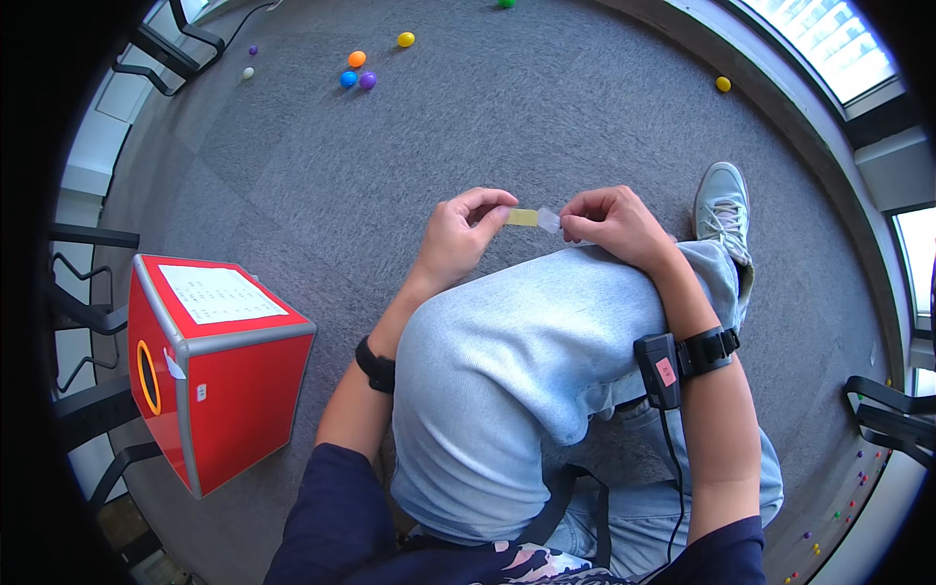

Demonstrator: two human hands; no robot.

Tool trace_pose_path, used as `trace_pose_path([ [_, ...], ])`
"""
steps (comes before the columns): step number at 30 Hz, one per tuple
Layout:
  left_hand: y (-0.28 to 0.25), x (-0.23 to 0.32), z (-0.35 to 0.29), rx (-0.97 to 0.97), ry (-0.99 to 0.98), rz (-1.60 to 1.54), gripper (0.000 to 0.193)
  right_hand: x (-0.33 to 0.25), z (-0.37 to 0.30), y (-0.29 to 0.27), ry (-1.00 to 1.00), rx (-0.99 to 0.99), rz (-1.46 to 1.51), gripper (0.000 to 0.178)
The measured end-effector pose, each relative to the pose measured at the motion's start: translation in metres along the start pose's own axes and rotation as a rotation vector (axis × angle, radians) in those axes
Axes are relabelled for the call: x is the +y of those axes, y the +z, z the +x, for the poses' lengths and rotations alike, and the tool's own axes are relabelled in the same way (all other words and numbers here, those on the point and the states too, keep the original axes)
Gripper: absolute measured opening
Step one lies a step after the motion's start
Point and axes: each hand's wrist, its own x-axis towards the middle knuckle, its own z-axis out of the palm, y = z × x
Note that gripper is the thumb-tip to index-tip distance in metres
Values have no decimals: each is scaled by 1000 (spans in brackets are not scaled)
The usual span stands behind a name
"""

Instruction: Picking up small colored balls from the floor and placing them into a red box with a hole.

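Observation:
My left hand [460, 234] pinches one end of a small yellow strip [523, 217] between thumb and fingers. A small translucent whitish piece [549, 220] meets the strip's other end, and my right hand [624, 226] pinches its far side. Whether the two are joined or one sits inside the other I cannot tell. Both hands are just beyond my raised knee in light blue jeans [517, 322], above the grey carpet.
On the left stands a red box [244, 390] with grey edges, a round yellow-rimmed hole and a white sheet on top. Orange [357, 59], blue [348, 79] and purple [368, 81] balls lie on the far carpet. Black chair legs [161, 54] stand at the sides.

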Motion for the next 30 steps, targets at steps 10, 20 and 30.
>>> trace_pose_path([
  [10,-17,-6,0,94,323,670,22,1,2,3,-4,9,24,18],
  [20,-3,23,3,-287,-135,-170,22,-3,1,4,-140,-31,-154,23],
  [30,-83,4,-105,243,88,41,17,-1,-3,7,38,-26,-25,24],
])
